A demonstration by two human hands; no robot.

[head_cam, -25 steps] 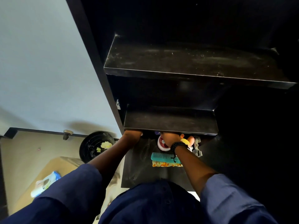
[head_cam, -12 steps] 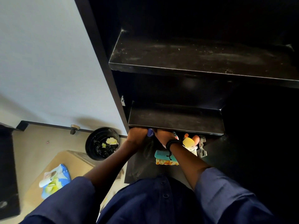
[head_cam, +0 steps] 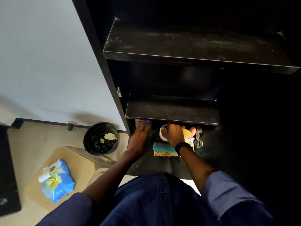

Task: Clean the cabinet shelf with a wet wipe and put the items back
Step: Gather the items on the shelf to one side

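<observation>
Both hands have drawn apart since half a second ago: the left hand (head_cam: 141,136) has slid toward the cabinet's left wall and the right hand (head_cam: 175,134) sits over the round tub (head_cam: 162,133).

I see the left fingers stretched out to a small white bottle with a purple cap (head_cam: 147,122) at the back of the bottom shelf (head_cam: 156,165), but the middle shelf (head_cam: 171,110) hides the tips, so I cannot tell whether they hold it. The right fingers curl down over the tub; whether they grasp it I cannot tell either.

I judge the tub light, rigid and smooth, best taken around its rim. The bottle looks light and easy to topple, so I would take its body below the cap.

A teal comb (head_cam: 162,146) on a patterned cloth (head_cam: 164,154) lies just in front of the tub, with yellow (head_cam: 187,133) and orange (head_cam: 193,129) pieces and a metal padlock (head_cam: 199,141) to its right. The low middle shelf crowds any lift.

The wet wipe pack (head_cam: 57,181), soft and floppy, lies on a beige stool (head_cam: 84,162) well apart from the cabinet, beside a black bin (head_cam: 88,141).
</observation>
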